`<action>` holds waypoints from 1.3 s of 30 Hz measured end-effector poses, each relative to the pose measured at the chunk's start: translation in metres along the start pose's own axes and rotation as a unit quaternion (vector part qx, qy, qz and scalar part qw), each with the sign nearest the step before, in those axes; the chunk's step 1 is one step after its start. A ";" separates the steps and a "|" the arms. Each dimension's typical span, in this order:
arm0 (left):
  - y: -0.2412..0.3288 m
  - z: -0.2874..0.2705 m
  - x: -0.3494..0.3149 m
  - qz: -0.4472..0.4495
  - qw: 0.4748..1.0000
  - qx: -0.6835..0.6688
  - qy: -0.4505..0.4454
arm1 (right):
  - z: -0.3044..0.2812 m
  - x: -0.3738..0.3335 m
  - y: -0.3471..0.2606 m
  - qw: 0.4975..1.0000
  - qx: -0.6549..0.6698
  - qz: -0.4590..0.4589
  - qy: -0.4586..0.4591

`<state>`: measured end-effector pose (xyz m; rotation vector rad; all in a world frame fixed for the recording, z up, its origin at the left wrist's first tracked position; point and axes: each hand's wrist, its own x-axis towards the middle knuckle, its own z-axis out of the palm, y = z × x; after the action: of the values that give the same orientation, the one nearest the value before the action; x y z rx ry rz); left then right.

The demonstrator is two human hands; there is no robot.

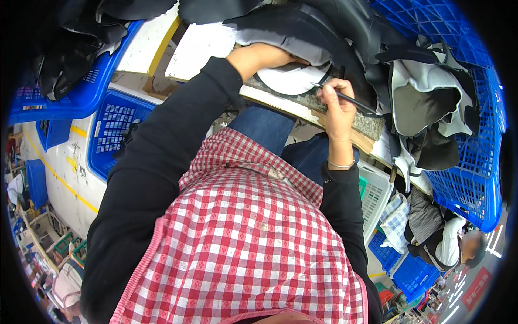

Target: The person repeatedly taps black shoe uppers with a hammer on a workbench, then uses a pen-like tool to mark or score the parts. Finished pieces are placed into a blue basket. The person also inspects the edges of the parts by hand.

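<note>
The left hand [270, 55] reaches under the lifted edge of a black sheet piece [286, 24], whose grey underside shows just above this hand. Its fingertips are hidden by the fold, so I cannot tell if they are spread or pinching.

The right hand [339, 108] has its thumb and fingers pressed together around a thin black tool [353, 101], held slantwise like a pen. The tool's pale tip points leftward, toward the left hand, and is over a white rounded area [291, 79] with a dark border. This white area is between the two hands, just below the left one; if the tip touches it, I cannot tell. A bracelet [341, 164] is around the right wrist.

Below and to the right of the right hand, a bare part of a grey speckled board [368, 120] is visible. To the left of the left hand lies a white sheet [199, 51], and farther beyond the left forearm stands a blue basket [110, 127]. Well to the right of the right hand, black and pale pieces [426, 94] hang in a heap at a blue crate [467, 186].
</note>
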<state>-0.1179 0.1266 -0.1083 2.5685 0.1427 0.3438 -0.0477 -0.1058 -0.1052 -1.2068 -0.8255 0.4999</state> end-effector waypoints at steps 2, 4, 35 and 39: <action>-0.007 0.009 0.012 -0.022 0.997 0.044 0.066 | 0.007 0.001 0.000 0.998 -0.053 0.020 -0.007; -0.010 0.017 0.013 0.024 0.978 0.146 0.150 | 0.013 0.003 0.000 0.995 -0.097 0.035 0.006; 0.041 -0.082 -0.027 -0.064 0.731 -0.508 0.451 | -0.019 -0.042 -0.040 0.997 -0.030 -0.031 0.061; 0.090 -0.146 0.016 0.036 0.715 -0.423 0.555 | -0.024 -0.050 -0.060 0.995 -0.015 -0.060 0.075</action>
<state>-0.1390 0.1255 0.0626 1.1750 0.2335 1.5369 -0.0652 -0.1750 -0.0652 -1.1990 -0.7727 0.2967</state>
